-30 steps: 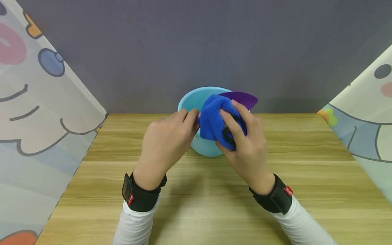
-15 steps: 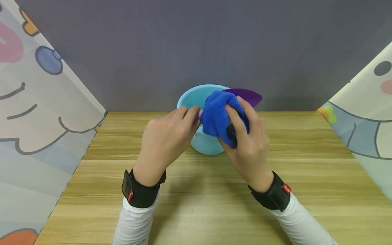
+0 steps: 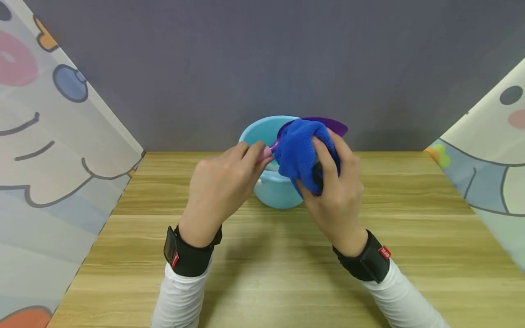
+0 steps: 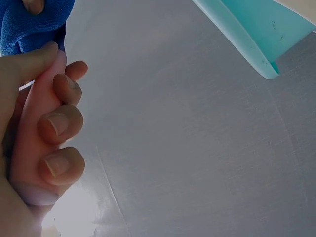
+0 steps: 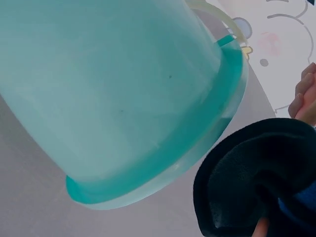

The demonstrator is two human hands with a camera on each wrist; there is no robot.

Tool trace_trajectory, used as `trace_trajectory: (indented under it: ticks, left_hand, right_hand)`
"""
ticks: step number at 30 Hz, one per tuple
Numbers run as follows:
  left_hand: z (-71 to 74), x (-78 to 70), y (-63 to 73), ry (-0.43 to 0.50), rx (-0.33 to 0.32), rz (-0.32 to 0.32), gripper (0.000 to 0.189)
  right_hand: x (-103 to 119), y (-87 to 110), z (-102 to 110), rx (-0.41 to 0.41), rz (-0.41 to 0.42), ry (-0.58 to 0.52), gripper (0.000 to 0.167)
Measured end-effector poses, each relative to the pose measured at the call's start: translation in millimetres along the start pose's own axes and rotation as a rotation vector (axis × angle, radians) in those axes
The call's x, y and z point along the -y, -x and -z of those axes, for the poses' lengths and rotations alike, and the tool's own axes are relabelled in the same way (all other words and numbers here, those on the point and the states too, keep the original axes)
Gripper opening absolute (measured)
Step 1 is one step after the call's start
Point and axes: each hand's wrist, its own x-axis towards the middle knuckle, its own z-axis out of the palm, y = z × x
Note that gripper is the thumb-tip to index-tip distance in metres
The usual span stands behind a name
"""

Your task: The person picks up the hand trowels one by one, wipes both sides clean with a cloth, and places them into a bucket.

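Observation:
My left hand (image 3: pixel 225 182) grips the pink handle of a toy shovel (image 3: pixel 330 124) with a purple blade. The fingers wrap round that handle (image 4: pixel 37 133) in the left wrist view. My right hand (image 3: pixel 338 196) holds a bunched blue cloth (image 3: pixel 297 148) against the shovel, just beyond the handle. A black loop-like part (image 3: pixel 317 173) shows between the right fingers. In the right wrist view, a dark cupped shape (image 5: pixel 232 173) lies by a fingertip; I cannot tell exactly what it is. The cloth hides most of the blade.
A light blue bucket (image 3: pixel 262 130) with a pale handle stands behind the hands, near the dark grey back wall (image 3: pixel 262 59). Wood-grain table (image 3: pixel 262 282) lies beneath. Cartoon-printed panels (image 3: pixel 61 159) slant along both sides.
My right hand and the cloth have shifted slightly right, away from the left hand. The shovel's purple neck and more of its pink handle now show; the left hand keeps its grip.

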Motion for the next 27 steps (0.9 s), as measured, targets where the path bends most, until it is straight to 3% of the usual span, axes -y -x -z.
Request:
trace_trajectory:
  ticks: [16, 27]
  left_hand:
    - [0.9, 0.7, 2.0, -0.028, -0.025, 0.010, 0.026]
    - [-1.3, 6.9, 0.4, -0.038, -0.043, 0.039, 0.028]
  right_hand:
    - [-5.9, 0.6, 5.1, -0.019, -0.065, -0.014, 0.069]
    - [-14.7, -7.3, 1.0, -0.106, -0.094, -0.028, 0.064]
